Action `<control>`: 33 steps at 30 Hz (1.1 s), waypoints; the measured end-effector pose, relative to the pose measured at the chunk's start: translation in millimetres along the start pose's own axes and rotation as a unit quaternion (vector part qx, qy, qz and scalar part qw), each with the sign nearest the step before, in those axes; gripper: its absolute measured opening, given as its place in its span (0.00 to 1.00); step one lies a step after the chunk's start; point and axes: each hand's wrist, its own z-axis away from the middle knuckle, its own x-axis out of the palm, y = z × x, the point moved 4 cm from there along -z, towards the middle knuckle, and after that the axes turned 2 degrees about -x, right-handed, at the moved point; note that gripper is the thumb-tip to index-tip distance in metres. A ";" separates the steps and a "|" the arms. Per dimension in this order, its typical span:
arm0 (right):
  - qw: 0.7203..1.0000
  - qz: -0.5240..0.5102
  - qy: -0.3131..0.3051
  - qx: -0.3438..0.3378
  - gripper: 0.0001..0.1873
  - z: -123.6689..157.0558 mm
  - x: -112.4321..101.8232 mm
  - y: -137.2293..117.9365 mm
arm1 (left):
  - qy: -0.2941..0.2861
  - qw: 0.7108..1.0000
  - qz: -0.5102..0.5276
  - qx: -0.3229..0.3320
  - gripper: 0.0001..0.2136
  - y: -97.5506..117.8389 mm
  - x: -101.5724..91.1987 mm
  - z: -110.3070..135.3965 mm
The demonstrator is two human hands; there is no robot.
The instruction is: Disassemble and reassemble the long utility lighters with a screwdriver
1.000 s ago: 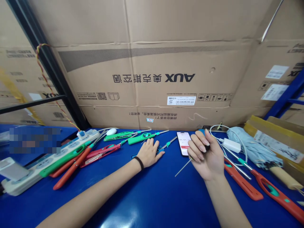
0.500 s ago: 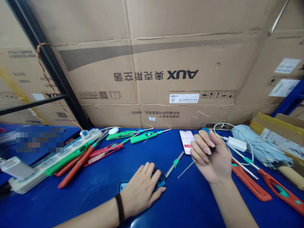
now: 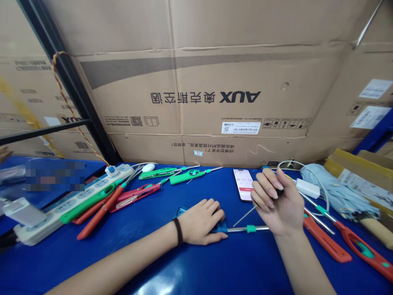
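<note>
My left hand (image 3: pixel 199 223) lies palm down over a blue long-nosed lighter (image 3: pixel 221 228), thumb and fingers on its two sides. Most of the lighter's body is hidden under the palm. Its metal tube, with a green collar (image 3: pixel 251 228), points right toward my other wrist. A blue end shows behind the left hand. My right hand (image 3: pixel 284 209) is raised with its fingers curled round a screwdriver (image 3: pixel 245 216). The thin shaft slants down to the left, its tip near the lighter's tube, and a dark handle end peeks out by the thumb.
Behind the hands a phone (image 3: pixel 243 186) shows a running timer. Green lighters (image 3: pixel 187 177), a red one (image 3: pixel 135 197) and a power strip (image 3: pixel 89 192) lie left. Red lighters (image 3: pixel 327 237), a charger (image 3: pixel 308 188) and a folded umbrella (image 3: pixel 340 192) lie right. A large carton (image 3: pixel 199 73) stands behind.
My left hand has moved right and slightly up with the blue lighter. The lighter's tube has swung from slanting away to nearly level. My right hand keeps its grip on the screwdriver.
</note>
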 end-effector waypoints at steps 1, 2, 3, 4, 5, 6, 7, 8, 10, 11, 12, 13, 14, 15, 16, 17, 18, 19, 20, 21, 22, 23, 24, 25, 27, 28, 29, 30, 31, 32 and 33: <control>1.000 0.002 0.002 -0.002 0.18 -0.6 -0.6 -0.3 | 0.005 1.000 -0.003 0.010 0.18 0.4 2.1 -6.4; 1.000 0.004 0.004 -0.004 0.18 -1.3 -1.5 -0.6 | 0.009 1.000 -0.005 0.021 0.19 1.0 3.9 -12.9; 1.000 0.006 0.006 -0.007 0.18 -2.1 -2.6 -0.7 | 0.014 0.999 -0.005 0.029 0.19 1.1 4.8 -19.3; 1.000 0.010 0.009 -0.010 0.18 -2.9 -4.0 -0.9 | 0.020 0.999 0.000 0.034 0.20 0.1 4.2 -25.1; 1.000 0.016 0.014 -0.014 0.18 -3.8 -5.8 -1.1 | 0.027 0.999 0.009 0.034 0.21 -2.6 1.8 -29.9; 0.999 0.024 0.020 -0.019 0.17 -4.6 -7.7 -1.4 | 0.036 0.999 0.021 0.027 0.21 -7.5 -2.8 -33.3; 0.999 0.037 0.027 -0.026 0.16 -5.3 -9.7 -1.7 | 0.045 0.998 0.034 0.009 0.20 -15.0 -9.4 -34.7; 0.997 0.052 0.034 -0.034 0.15 -5.8 -11.6 -2.1 | 0.053 0.997 0.048 -0.017 0.18 -24.6 -17.7 -33.5; 0.994 0.090 0.044 -0.049 0.15 -6.3 -13.8 -2.6 | 0.066 0.992 0.077 -0.075 0.15 -46.4 -38.2 -21.8; 0.992 0.107 0.045 -0.053 0.15 -6.2 -13.8 -2.3 | 0.062 0.989 0.093 -0.097 0.13 -56.3 -48.5 -11.2; 0.990 0.122 0.042 -0.054 0.16 -5.9 -13.0 -1.7 | 0.046 0.986 0.113 -0.112 0.11 -64.2 -57.6 2.3; 0.989 0.133 0.036 -0.054 0.16 -5.3 -11.6 -0.8 | 0.012 0.983 0.141 -0.119 0.09 -69.5 -64.2 18.2; 0.988 0.142 0.030 -0.050 0.16 -4.4 -9.7 0.5 | -0.033 0.977 0.173 -0.124 0.07 -72.2 -68.3 36.1; 0.987 0.150 0.023 -0.045 0.16 -3.4 -7.7 1.9 | -0.088 0.965 0.204 -0.137 0.05 -73.0 -69.4 55.4; 0.987 0.158 0.016 -0.040 0.16 -2.2 -5.6 3.6 | -0.138 0.950 0.236 -0.154 0.05 -71.9 -68.4 75.0; 0.986 0.166 0.010 -0.035 0.15 -1.0 -3.6 5.3 | -0.181 0.932 0.267 -0.168 0.08 -68.8 -65.5 93.8; 0.984 0.173 0.005 -0.031 0.15 0.1 -1.8 7.0 | -0.205 0.916 0.297 -0.175 0.12 -64.3 -62.0 110.2; 0.983 0.181 -0.001 -0.027 0.15 1.1 -0.2 8.9 | -0.209 0.905 0.320 -0.187 0.14 -60.2 -58.1 123.9; 0.982 0.189 -0.005 -0.022 0.15 1.8 1.0 10.8 | -0.202 0.897 0.336 -0.203 0.16 -56.6 -53.7 134.7; 0.979 0.202 -0.006 -0.017 0.16 2.3 1.9 12.5 | -0.186 0.893 0.349 -0.213 0.15 -53.1 -49.6 142.6; 0.976 0.219 -0.004 -0.012 0.16 2.6 2.5 13.8 | -0.167 0.892 0.357 -0.220 0.14 -50.0 -45.8 148.1; 0.970 0.242 0.000 -0.007 0.17 2.8 2.7 14.7 | -0.149 0.893 0.359 -0.227 0.12 -47.6 -42.7 151.8; 0.962 0.272 0.007 0.001 0.17 3.0 2.7 15.2 | -0.134 0.895 0.357 -0.231 0.09 -45.8 -40.2 154.1; 0.951 0.310 0.014 0.011 0.18 3.2 2.7 15.1 | -0.119 0.899 0.352 -0.232 0.08 -44.6 -38.4 155.4; 0.911 0.413 0.017 0.014 0.19 4.2 4.0 12.3 | -0.093 0.908 0.336 -0.230 0.07 -44.7 -36.5 155.9; 0.881 0.473 0.011 0.003 0.19 4.8 5.6 9.9 | -0.080 0.914 0.325 -0.228 0.08 -46.3 -35.8 155.2; 0.846 0.533 0.002 -0.014 0.20 5.4 7.5 7.7 | -0.066 0.921 0.310 -0.227 0.08 -49.1 -34.8 153.6; 0.809 0.587 -0.011 -0.031 0.20 6.0 9.4 6.5 | -0.052 0.928 0.290 -0.229 0.08 -53.4 -33.4 150.9; 0.774 0.632 -0.025 -0.042 0.20 6.1 10.5 6.9 | -0.036 0.934 0.266 -0.235 0.08 -59.0 -31.3 146.6; 0.743 0.667 -0.041 -0.046 0.19 5.8 10.4 9.3 | -0.019 0.939 0.240 -0.244 0.08 -65.6 -28.6 140.4; 0.717 0.693 -0.058 -0.043 0.18 4.7 8.7 13.5 | 0.003 0.943 0.211 -0.258 0.08 -73.0 -25.6 132.2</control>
